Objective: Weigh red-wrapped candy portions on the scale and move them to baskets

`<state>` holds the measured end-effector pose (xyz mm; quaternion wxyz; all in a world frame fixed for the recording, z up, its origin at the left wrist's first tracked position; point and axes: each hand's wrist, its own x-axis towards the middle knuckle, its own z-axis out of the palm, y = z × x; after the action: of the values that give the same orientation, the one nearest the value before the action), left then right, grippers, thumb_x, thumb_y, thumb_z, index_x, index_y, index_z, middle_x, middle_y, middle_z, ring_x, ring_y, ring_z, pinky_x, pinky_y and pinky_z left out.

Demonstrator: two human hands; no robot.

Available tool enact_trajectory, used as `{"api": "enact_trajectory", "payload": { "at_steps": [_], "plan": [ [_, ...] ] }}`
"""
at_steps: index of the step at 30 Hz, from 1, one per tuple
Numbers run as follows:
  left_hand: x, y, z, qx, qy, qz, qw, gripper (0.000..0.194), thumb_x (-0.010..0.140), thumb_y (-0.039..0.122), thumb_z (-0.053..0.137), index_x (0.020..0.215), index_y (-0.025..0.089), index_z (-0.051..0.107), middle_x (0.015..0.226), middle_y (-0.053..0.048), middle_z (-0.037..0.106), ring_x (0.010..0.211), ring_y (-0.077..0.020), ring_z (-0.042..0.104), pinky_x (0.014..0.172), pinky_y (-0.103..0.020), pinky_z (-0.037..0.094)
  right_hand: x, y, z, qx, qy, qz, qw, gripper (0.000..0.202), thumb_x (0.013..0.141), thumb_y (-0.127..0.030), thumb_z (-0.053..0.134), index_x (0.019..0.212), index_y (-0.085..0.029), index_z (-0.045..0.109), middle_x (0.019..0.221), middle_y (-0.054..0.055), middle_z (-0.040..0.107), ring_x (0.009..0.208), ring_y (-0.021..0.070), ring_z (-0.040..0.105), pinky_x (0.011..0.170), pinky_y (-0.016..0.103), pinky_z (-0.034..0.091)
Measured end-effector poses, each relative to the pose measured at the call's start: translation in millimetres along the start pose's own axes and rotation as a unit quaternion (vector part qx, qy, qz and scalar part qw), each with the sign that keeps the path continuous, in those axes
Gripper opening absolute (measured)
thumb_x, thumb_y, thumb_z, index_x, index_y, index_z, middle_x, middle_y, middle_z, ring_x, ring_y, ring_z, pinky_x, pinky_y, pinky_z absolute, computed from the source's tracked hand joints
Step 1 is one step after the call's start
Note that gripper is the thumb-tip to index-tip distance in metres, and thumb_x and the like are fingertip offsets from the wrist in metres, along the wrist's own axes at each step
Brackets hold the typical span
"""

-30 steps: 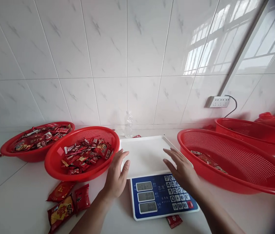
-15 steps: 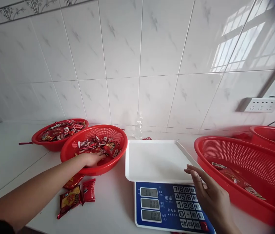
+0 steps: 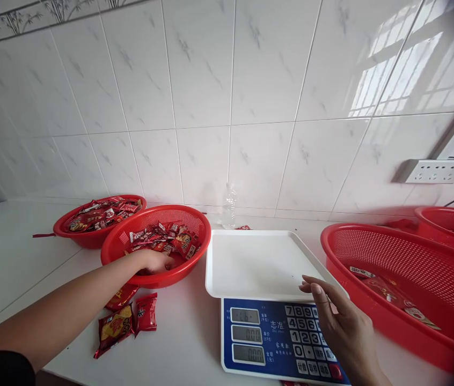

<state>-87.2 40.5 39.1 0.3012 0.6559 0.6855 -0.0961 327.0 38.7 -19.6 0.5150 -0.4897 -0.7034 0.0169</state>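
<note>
My left hand (image 3: 159, 261) is down inside a red plastic basket (image 3: 152, 280) of small red snack packets (image 3: 184, 244). Its fingers curl downward, and what they hold, if anything, is hidden. My right hand (image 3: 342, 316) hovers over the keypad side of a blue digital scale (image 3: 277, 340), thumb and fingers apart, holding nothing. The scale's white tray (image 3: 257, 262) bears no packets. Several snack packets (image 3: 114, 329) lie on the table below the left basket.
A second red basket (image 3: 100, 244) of packets stands at the far left. At right, a large red basket (image 3: 402, 354) holds a few packets, with another red basket (image 3: 448, 214) behind. A clear bottle (image 3: 229, 206) stands by the tiled wall, and a power strip (image 3: 432, 171) is mounted there.
My left hand has shifted slightly within the basket and its fingers look more curled. My right hand has moved a little to the left. The view has shifted slightly.
</note>
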Motion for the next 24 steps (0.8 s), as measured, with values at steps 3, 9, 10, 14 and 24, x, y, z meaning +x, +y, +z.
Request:
{"api": "enact_trajectory", "payload": {
  "at_steps": [3, 9, 10, 14, 24],
  "plan": [
    [-5.6, 5.7, -0.2, -0.047, -0.048, -0.029, 0.997, 0.050, 0.072, 0.048, 0.056, 0.117, 0.026, 0.064, 0.100, -0.010, 0.071, 0.078, -0.0272, 0.067, 0.062, -0.033, 0.050, -0.5, 0.2, 0.0, 0.003, 0.001, 0.007, 1.000, 0.041, 0.091, -0.055, 0.042, 0.090, -0.025, 0.070, 0.074, 0.000, 0.074, 0.066, 0.0173, 0.069, 0.061, 0.024, 0.055],
    [-10.9, 11.3, 3.3, -0.113, -0.084, -0.040, 0.989, 0.048, 0.074, 0.047, 0.055, 0.116, 0.027, 0.064, 0.089, -0.006, 0.072, 0.067, -0.0213, 0.065, 0.054, -0.028, 0.048, 0.2, -1.6, 1.1, 0.008, -0.007, 0.015, 1.000, 0.043, 0.090, -0.057, 0.042, 0.087, -0.025, 0.070, 0.074, 0.002, 0.074, 0.066, 0.0178, 0.069, 0.061, 0.025, 0.055],
    [-10.0, 11.0, 3.9, -0.118, -0.087, -0.039, 0.989, 0.046, 0.073, 0.046, 0.057, 0.114, 0.027, 0.065, 0.088, -0.006, 0.072, 0.066, -0.0209, 0.064, 0.054, -0.028, 0.048, 0.1, -1.7, 1.3, 0.008, -0.006, 0.016, 1.000, 0.043, 0.090, -0.057, 0.042, 0.086, -0.025, 0.071, 0.074, 0.002, 0.074, 0.066, 0.0180, 0.070, 0.061, 0.025, 0.055],
    [-4.4, 8.2, 4.9, -0.118, -0.099, -0.033, 0.988, 0.041, 0.065, 0.036, 0.064, 0.103, 0.024, 0.069, 0.081, -0.004, 0.072, 0.061, -0.0200, 0.062, 0.053, -0.028, 0.048, -0.7, -0.7, 1.9, 0.009, -0.006, 0.021, 1.000, 0.044, 0.090, -0.057, 0.042, 0.085, -0.025, 0.071, 0.075, 0.002, 0.074, 0.071, 0.0183, 0.071, 0.061, 0.024, 0.055],
    [4.7, -4.2, 1.5, -0.075, -0.089, -0.010, 0.993, 0.029, 0.050, 0.021, 0.062, 0.077, 0.021, 0.073, 0.065, -0.003, 0.069, 0.058, -0.0219, 0.059, 0.049, -0.029, 0.045, 0.1, -1.9, 0.7, 0.014, -0.013, 0.021, 1.000, 0.046, 0.089, -0.059, 0.042, 0.081, -0.024, 0.071, 0.082, 0.003, 0.075, 0.072, 0.0187, 0.071, 0.060, 0.024, 0.056]
  ]
}}
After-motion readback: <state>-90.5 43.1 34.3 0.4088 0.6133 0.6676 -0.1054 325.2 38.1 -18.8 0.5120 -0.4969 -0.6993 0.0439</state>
